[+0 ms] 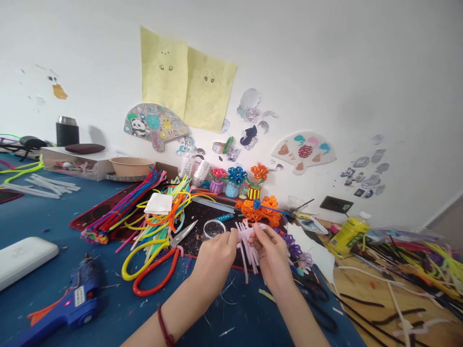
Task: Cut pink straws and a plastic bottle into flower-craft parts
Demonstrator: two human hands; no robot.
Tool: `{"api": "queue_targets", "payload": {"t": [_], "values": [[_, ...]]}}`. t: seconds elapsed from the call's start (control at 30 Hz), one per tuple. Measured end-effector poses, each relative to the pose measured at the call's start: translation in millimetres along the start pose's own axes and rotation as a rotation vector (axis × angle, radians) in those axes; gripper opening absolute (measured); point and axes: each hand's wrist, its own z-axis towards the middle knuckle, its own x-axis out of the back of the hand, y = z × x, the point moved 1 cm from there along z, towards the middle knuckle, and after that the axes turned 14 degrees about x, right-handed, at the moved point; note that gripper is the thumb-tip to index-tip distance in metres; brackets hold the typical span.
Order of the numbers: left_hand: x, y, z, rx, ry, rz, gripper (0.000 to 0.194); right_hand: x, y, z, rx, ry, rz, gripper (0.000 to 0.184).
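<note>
My left hand [219, 253] is closed, with its thumb and fingers pinched at the left end of a pale pink strip. My right hand [270, 253] pinches the same strip from the right. Several short pale pink pipe cleaner pieces [246, 262] hang down between both hands, lying across that strip. How they are joined cannot be made out. Behind my hands lie a bunch of orange looped pipe cleaner flowers [265, 210] and a small clear round dish [214, 228]. Purple looped pieces [302, 255] sit beside my right hand.
Scissors [155, 258] with yellow and red handles lie left of my hands. A blue glue gun [77, 294] with a lit red light rests at lower left. Bundled coloured pipe cleaners [126, 207], small flower pots [232, 190] and a yellow bottle [349, 233] stand around.
</note>
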Motion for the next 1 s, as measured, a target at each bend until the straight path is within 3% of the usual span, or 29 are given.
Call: {"api": "queue_targets", "payload": {"t": [0.17,0.5,0.77,1.0], "values": [[4.4,0.4,0.3,0.005,-0.048,0.013,0.017,1.6,-1.7,2.3,0.015,0.010,-0.031,0.026],[4.1,-1.7,2.5,0.056,-0.078,0.043,0.014,20.2,-7.7,13.8,0.126,0.151,-0.123,0.030],[5.6,-0.7,3.4,0.054,-0.160,0.060,0.018,13.3,-6.7,10.4,0.064,0.019,-0.223,0.035],[6.8,-0.3,3.2,0.047,-0.179,0.060,0.016,14.7,-7.3,10.0,0.062,0.059,-0.200,0.033]]}}
